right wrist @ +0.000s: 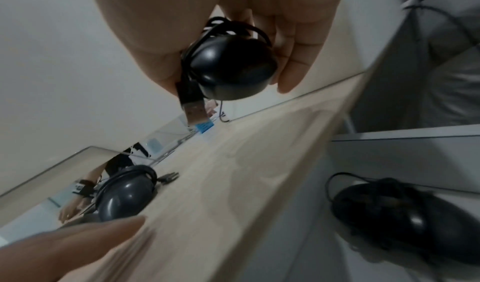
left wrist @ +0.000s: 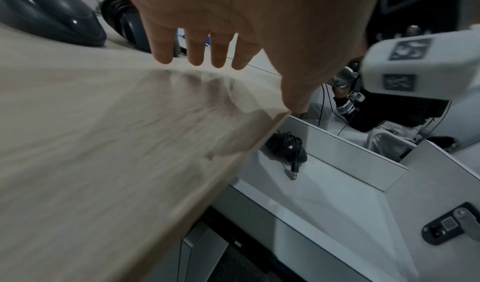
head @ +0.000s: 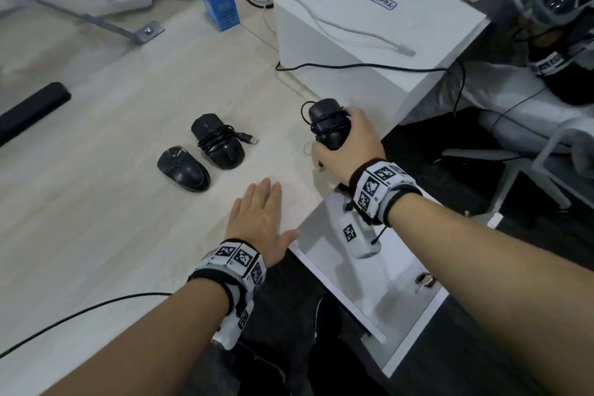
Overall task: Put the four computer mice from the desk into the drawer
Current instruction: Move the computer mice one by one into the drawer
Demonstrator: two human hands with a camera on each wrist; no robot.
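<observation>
My right hand (head: 348, 145) grips a black mouse (head: 328, 124) wound in its cable, just above the desk's right edge; the right wrist view shows that mouse (right wrist: 231, 70) with its USB plug hanging down. Two more black mice lie on the light wood desk (head: 128, 235): one wrapped in cable (head: 218, 140), one bare (head: 183, 169). My left hand (head: 260, 219) rests flat on the desk near the edge, fingers straight. The white drawer (head: 379, 286) stands open below. Inside it lies a fourth mouse (left wrist: 285, 148), which also shows in the right wrist view (right wrist: 405, 214).
A white box (head: 369, 32) with a white cable on top stands at the desk's far right. Two blue boxes (head: 218, 3) and a power strip lie at the back. A black bar (head: 32, 109) sits far left. Another person sits at the right (head: 562, 42).
</observation>
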